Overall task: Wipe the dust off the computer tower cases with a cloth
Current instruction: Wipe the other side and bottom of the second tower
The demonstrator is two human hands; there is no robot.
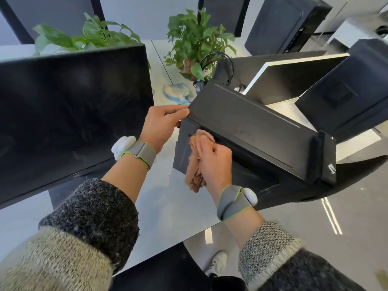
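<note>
Tower sits centre frame on the pale surface, long top panel running from centre down toward the right, monitor just to its left. My left hand has the tower's near top corner, fingers curled over the edge and thumb under, pinching it to steady the box. My right hand has its fingers closed round a bunched tan cloth, pressing it against the dark face just below the top panel; the loose end hangs down beside my wrist. Judgement on handling: the tower looks a rigid metal-and-plastic box, heavy enough not to skate under a wipe but tall and narrow, so it could rock if pushed sideways, hence the bracing hold. Panels look smooth and offer no purchase, so corners and top edges are the places to hold. Cables loop at the far end near the plant, so I would not drag or turn it hard. The cloth is soft and limp, light, best kept wadded so a firm pad meets the panel. Grey smears show on the top panel. Second tower upper right, third tower at right edge, both well apart from my hands.
</note>
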